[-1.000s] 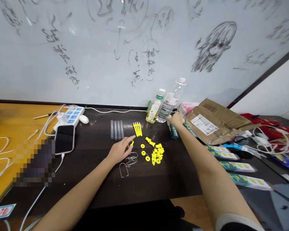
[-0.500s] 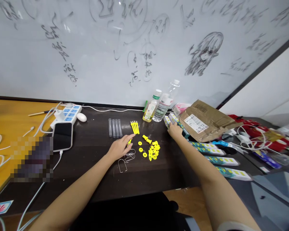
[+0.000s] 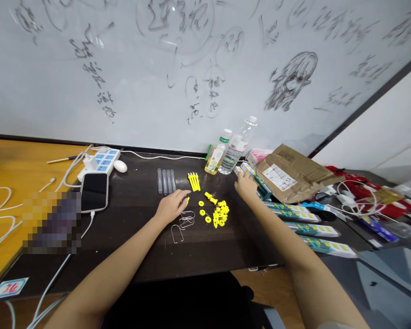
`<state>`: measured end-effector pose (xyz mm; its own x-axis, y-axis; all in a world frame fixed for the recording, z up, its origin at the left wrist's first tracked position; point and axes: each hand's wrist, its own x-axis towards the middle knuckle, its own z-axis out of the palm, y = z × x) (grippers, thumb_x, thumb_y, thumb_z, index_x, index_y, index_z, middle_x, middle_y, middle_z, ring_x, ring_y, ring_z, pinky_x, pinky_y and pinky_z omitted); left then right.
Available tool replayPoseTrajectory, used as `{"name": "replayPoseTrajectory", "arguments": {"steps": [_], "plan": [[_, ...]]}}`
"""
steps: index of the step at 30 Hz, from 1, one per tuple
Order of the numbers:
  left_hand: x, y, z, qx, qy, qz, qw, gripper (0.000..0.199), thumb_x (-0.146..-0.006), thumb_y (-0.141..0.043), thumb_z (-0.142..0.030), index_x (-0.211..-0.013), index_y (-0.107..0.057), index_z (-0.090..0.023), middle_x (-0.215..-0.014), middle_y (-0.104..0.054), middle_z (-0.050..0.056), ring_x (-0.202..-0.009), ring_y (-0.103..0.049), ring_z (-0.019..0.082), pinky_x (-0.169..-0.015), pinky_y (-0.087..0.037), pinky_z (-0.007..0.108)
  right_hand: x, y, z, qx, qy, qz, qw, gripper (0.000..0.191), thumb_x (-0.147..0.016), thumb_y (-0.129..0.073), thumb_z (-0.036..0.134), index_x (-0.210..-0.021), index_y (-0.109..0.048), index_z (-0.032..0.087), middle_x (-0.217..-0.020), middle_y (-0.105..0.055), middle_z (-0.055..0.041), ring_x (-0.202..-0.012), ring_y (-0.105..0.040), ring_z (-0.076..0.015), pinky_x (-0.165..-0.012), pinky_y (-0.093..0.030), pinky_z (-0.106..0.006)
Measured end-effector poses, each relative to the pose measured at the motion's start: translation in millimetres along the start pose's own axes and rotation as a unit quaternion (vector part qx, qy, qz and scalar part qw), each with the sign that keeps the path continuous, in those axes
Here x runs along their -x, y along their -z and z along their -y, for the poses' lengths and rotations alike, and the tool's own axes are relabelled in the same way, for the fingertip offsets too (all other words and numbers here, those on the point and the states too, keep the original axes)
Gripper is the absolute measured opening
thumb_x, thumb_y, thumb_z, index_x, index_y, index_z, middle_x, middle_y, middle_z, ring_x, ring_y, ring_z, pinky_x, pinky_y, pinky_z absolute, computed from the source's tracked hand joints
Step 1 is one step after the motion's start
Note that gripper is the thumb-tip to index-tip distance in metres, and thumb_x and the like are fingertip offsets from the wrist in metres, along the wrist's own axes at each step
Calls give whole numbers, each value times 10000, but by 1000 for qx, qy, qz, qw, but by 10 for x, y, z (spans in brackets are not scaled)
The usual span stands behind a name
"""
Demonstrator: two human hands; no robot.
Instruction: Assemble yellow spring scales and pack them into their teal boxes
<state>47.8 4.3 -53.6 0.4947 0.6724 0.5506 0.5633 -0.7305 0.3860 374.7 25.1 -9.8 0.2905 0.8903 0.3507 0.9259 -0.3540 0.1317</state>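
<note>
My left hand (image 3: 173, 205) is low over the dark table, fingers stretched to the right. A small yellow piece (image 3: 188, 200) shows at its fingertips; whether they touch it is unclear. Bent metal wire clips (image 3: 186, 221) lie below this hand, and clear plastic tubes (image 3: 166, 182) lie side by side above it. Slim yellow sticks (image 3: 193, 182) lie in a row just beyond. Between my hands are yellow rings (image 3: 202, 212) and a heap of small yellow parts (image 3: 221, 213). My right hand (image 3: 245, 186), fingers bent but apart, is at the near end of narrow boxes (image 3: 250, 170).
Two bottles (image 3: 215, 157) stand by the whiteboard. A torn cardboard parcel (image 3: 287, 171) and more narrow boxes (image 3: 329, 246) are at the right. At the left are a phone (image 3: 94, 192), a power strip (image 3: 104, 161), a white mouse (image 3: 120, 166) and loose cables.
The view has shifted slightly. My right hand has slid a little left along the near end of the narrow boxes. My left hand stays over nearly the same spot.
</note>
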Motion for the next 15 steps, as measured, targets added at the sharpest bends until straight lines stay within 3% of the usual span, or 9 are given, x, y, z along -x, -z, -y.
{"name": "replayPoseTrajectory", "arguments": {"steps": [4,6,8,11,15], "plan": [[-25,1,112,-6,89,-65,994,260,-928,-415,-238,-1105,-604,-229,-975,-670,12,-786,-628,135,-705,-465,243,338,240,513,-174,125,-61,975,194,-881,-494,300,-1021,-547,177,-1009,-590,-104,-845,-575,-208,-677,-405,-290],[-32,10,161,-2,109,-76,991,241,-916,-432,-228,-1063,-623,-229,-972,-671,11,-783,-624,138,-708,-461,245,507,287,756,-242,189,-72,949,143,-898,-465,291,-923,-566,194,-873,-589,-57,-778,-556,-183,-674,-382,-280],[-34,20,193,0,113,-78,991,232,-910,-436,-223,-1021,-640,-229,-974,-674,13,-791,-623,142,-721,-459,247,635,268,926,-273,211,-105,933,158,-907,-437,256,-858,-575,196,-803,-578,-42,-766,-538,-179,-685,-356,-282],[-37,30,216,-3,115,-75,991,227,-900,-443,-215,-979,-656,-226,-955,-677,17,-800,-620,148,-737,-455,249,717,153,983,-283,211,-133,926,178,-911,-434,230,-839,-592,192,-776,-591,-41,-771,-526,-180,-696,-319,-290],[-47,27,234,-3,111,-74,991,219,-886,-454,-204,-966,-658,-221,-933,-675,14,-791,-611,146,-741,-448,251,668,-13,797,-274,163,-130,939,183,-910,-446,239,-830,-604,191,-751,-590,-32,-738,-508,-174,-676,-291,-291]]}}
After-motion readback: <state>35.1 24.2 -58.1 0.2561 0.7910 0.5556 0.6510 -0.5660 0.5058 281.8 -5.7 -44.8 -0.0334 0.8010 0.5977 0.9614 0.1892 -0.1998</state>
